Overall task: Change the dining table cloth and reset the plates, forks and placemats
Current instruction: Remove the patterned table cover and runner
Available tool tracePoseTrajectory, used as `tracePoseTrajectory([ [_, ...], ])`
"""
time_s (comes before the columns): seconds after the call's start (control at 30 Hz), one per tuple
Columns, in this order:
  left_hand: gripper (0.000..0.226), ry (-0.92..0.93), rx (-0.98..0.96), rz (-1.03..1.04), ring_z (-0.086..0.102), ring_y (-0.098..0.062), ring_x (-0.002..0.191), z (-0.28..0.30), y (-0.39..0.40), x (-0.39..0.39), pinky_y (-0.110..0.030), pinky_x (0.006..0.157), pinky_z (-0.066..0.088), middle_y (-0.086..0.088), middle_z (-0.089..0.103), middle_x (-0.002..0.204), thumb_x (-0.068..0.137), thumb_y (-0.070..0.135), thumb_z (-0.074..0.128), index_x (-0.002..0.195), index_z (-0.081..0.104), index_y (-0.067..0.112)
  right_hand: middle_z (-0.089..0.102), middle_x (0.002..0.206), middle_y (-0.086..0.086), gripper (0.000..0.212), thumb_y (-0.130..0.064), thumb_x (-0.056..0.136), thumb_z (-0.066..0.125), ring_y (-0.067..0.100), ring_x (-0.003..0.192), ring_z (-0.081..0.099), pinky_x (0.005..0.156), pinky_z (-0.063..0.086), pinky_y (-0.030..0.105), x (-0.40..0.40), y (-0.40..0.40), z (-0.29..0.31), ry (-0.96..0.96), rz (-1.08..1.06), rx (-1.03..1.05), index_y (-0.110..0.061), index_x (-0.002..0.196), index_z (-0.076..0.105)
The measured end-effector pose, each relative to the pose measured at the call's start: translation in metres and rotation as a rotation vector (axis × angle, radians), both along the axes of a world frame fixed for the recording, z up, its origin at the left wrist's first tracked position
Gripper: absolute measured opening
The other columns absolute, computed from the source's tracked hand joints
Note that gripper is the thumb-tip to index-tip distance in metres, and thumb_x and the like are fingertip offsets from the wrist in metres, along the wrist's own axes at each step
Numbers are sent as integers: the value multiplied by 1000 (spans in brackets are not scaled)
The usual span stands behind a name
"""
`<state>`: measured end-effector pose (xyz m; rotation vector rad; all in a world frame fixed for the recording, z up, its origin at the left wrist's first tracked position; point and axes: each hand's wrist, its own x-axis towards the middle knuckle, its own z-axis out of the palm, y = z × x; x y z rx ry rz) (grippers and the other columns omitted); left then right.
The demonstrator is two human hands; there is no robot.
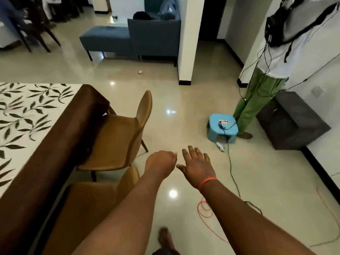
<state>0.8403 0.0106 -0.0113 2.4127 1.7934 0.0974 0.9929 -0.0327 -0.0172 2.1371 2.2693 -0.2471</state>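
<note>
Brown-skirted dining table w/ a white leaf-print cloth (27,116) sits at far left of head view, its dark brown side drape (55,144) hanging to the floor. I see no plates, forks or placemats on the part in view. Cloth lies flat, looks smooth near the edge.

Both my hands are out over bare floor, well apart from the table. Left hand (161,163) has fingers curled under, gripping nothing. Right hand (196,164) has fingers spread straight, also gripping nothing, w/ an orange band on the wrist.

Two tan moulded chairs (117,133) stand tucked against the drape. My guess: I'm in transit. To do it well I'd turn left, reach past the chairs, and mind the thin floor cables (233,173) underfoot.
</note>
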Motion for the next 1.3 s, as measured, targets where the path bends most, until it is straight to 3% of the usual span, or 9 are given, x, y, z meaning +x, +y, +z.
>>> tracePoseTrajectory([
  [0.13,54,26,-12,14,68,-26,82,-31,68,18,-33,71,52,-7,73,92,106,40,23,104,72,17,3,167,3,72,-64,98,24,29,153,5,120,14,54,33,76,-17,-65,-13,-53,-26,157,8],
  [0.33,52,-15,-81,73,68,-27,84,-47,180,26,-32,68,46,-7,72,93,106,39,24,103,71,16,-1,167,-1,75,-68,95,16,27,153,2,119,11,55,52,207,-32,-83,21,-118,-29,158,2],
  [0.47,51,79,-110,75,68,-26,77,-53,232,20,-31,61,44,-7,71,87,107,37,24,103,69,13,-1,167,0,75,-69,95,15,28,153,2,120,13,55,45,270,-44,-52,74,-168,-29,158,2],
  [0.63,51,151,-78,87,68,-25,77,-49,340,19,-32,63,46,-7,71,86,108,35,23,99,68,12,-3,167,-1,75,-69,96,15,27,153,2,121,13,54,51,392,-48,-40,190,-153,-29,158,0],
  [0.8,52,163,-75,170,68,-27,78,-29,468,48,-37,82,50,-6,71,85,107,37,22,97,69,16,-4,167,-1,75,-68,96,17,27,153,0,121,11,54,75,541,-40,4,220,-104,-29,158,-2],
  [0.93,52,114,-121,280,67,-30,83,-11,570,80,-32,66,44,-8,71,93,107,39,24,100,69,15,-5,167,-1,75,-68,96,17,27,153,0,121,10,54,103,655,-24,-6,283,-109,-30,157,-3],
  [1.1,52,140,-172,362,67,-29,86,-11,674,75,-32,66,44,-8,70,96,107,39,22,102,69,15,-8,166,-1,76,-70,95,14,27,153,-2,121,9,55,103,779,-23,-12,321,-147,-30,157,-4],
  [1.3,53,130,-158,442,67,-29,83,-41,826,23,-31,63,43,-7,70,93,106,40,23,99,69,15,-8,167,-1,77,-70,95,12,27,153,-2,121,9,54,45,939,-39,-27,403,-155,-29,158,-4],
])
